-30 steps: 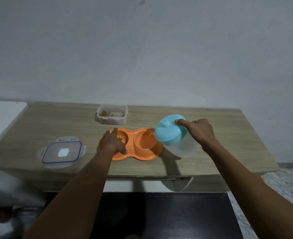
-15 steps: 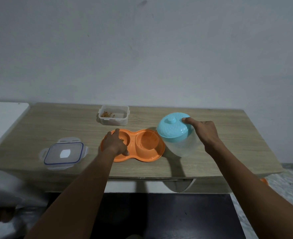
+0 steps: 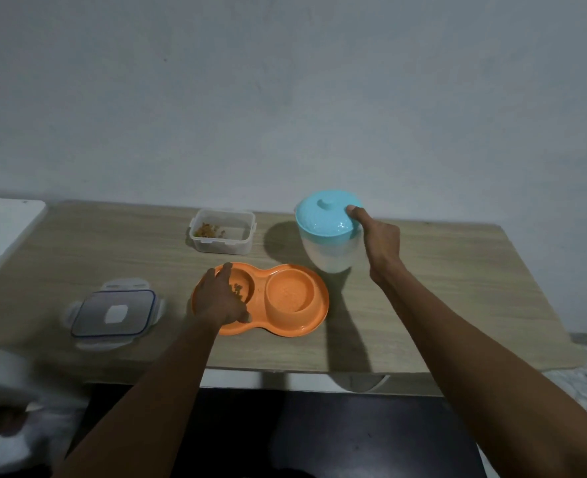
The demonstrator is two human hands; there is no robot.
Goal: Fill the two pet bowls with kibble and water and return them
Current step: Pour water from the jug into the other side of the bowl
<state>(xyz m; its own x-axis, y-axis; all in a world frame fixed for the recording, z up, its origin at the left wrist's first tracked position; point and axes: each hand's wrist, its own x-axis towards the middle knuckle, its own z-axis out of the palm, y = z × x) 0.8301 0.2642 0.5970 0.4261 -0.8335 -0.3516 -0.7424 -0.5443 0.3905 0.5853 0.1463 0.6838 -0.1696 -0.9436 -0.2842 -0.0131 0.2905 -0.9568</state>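
The orange double bowl [image 3: 321, 305] stands on the tabletop [image 3: 440, 288], with some kibble [image 3: 237, 290] in its left cup. The left hand [image 3: 218, 300] lies over its left end, thumb on the front rim; if the fingers curl around the rim cannot be told. Behind the double bowl, to the right, the right hand [image 3: 381, 243] grasps an upright jug [image 3: 330, 253], thumb on its turquoise lid [image 3: 321, 217]. Directly behind the double bowl stands an open container [image 3: 221, 236]; left of the double bowl lies a clear lid [image 3: 114, 313]
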